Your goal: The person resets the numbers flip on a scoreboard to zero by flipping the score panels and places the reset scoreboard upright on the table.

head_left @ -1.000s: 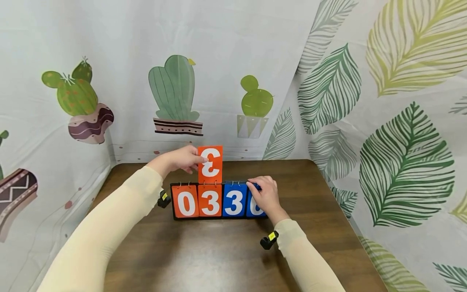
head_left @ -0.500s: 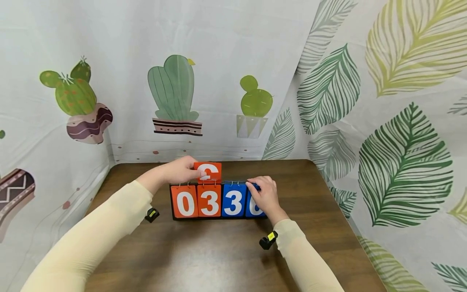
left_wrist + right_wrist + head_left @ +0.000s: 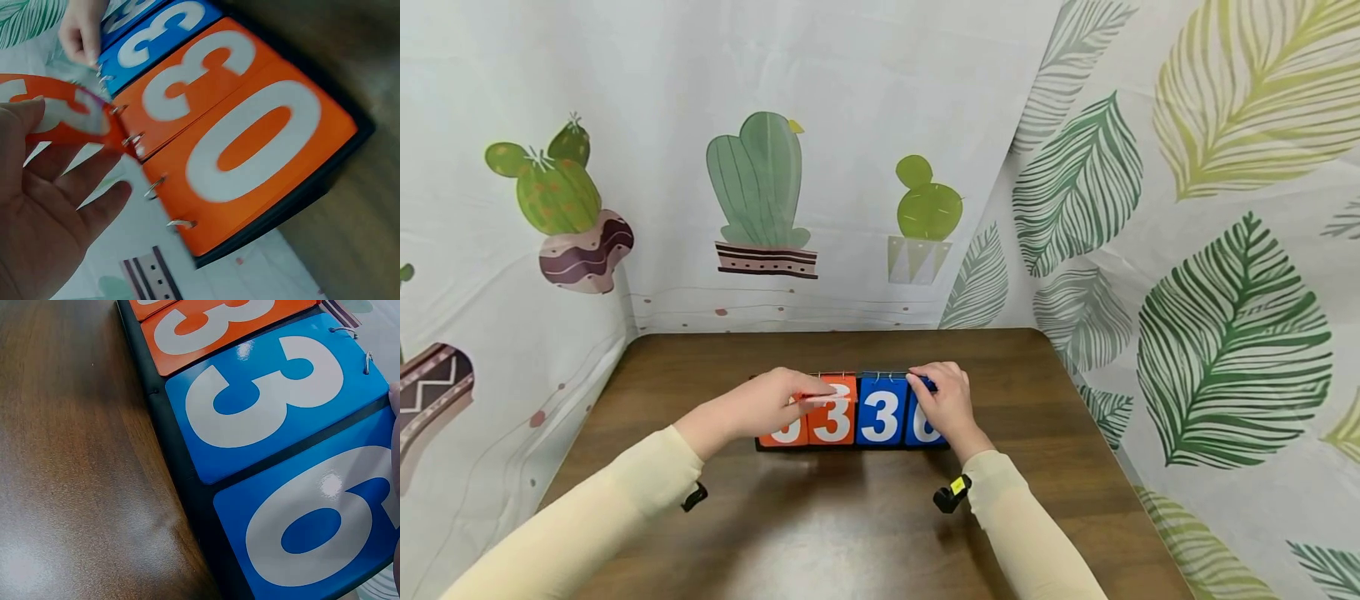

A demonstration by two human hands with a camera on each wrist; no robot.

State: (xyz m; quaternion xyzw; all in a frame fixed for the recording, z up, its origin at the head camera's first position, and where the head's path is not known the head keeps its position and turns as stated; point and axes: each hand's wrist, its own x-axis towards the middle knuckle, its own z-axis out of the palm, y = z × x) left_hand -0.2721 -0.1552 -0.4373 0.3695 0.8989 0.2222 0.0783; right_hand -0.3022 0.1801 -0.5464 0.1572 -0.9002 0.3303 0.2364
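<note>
A: What do we have nearest to us?

B: Two cream fabric sleeves (image 3: 625, 492), each with a small black wrist-worn camera (image 3: 952, 494), over a brown wood-grain table (image 3: 850, 533).

A: And beyond that stretch of table?

B: We find a black-backed flip scoreboard (image 3: 186, 475), its number cards hung on small metal rings (image 3: 181, 223). From the left we read an orange card with a white 0 (image 3: 250, 144), a flat orange card with a white 3 (image 3: 200, 75), a blue card with a white 3 (image 3: 262, 400) and a blue card with a white 6 (image 3: 312, 531).

A: What is each hand doing?

B: The left hand (image 3: 763, 406) pinches a raised orange card (image 3: 59, 106), which curves away from the rings of the second column. The right hand (image 3: 946, 400) grips the board's top edge at the blue 6.

A: What blocks our head view?

B: The left hand hides much of the 0, and the right hand covers part of the 6. We see both more fully from the wrists.

A: Farthest off?

B: Past the table's back edge, we have a white curtain printed with potted cacti (image 3: 850, 67), and to the right a white fabric with large leaves (image 3: 1232, 333).
</note>
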